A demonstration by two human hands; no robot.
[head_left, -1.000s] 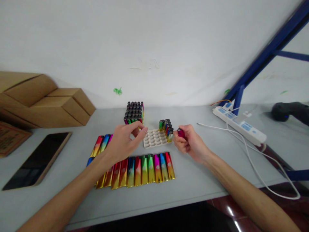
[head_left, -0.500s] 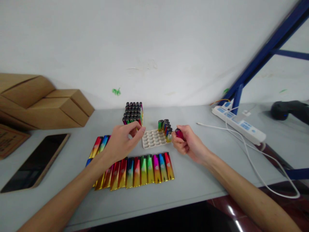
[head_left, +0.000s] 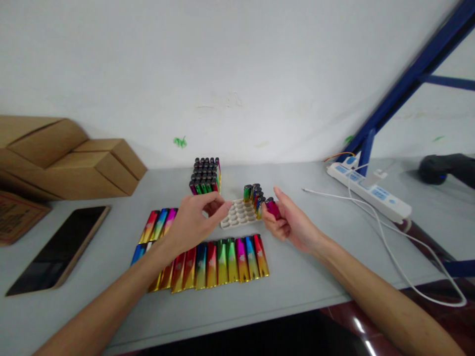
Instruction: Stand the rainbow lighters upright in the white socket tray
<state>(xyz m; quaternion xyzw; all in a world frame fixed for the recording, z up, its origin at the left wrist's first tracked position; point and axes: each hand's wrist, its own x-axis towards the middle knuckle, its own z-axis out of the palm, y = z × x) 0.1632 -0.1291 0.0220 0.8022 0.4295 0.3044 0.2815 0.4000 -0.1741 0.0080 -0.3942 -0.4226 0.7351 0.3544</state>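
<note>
Right thumb (head_left: pixel 279 196) has lifted clear of the magenta lighter (head_left: pixel 273 209), baring more of its barrel than half a second ago; left hand (head_left: pixel 198 217) has edged slightly toward the white cupped tray (head_left: pixel 237 214), its fingertips now overlapping the tray's left edge in view.

Step in hand, as judged: adding lighters to the tray one at a time; magenta lighter is in the right hand (head_left: pixel 297 222), just beside the tray's right edge and above the table (head_left: pixel 297 291); its fingers are curled around the lower barrel; left fingers bend into a loop with a narrow gap, nothing visible in them, whether the tips meet cannot be told.

Next move would seem to call for turning the barrel upright over a free cup, without knocking the standing lighters (head_left: pixel 247 193) along the tray's back and right side.

Appearance: held lighter is glossy magenta, tilted, with a dark upper end; lower end hidden by the fingers; lying lighters (head_left: pixel 221 262) nearer the person fade from bright colours to gold.
</note>
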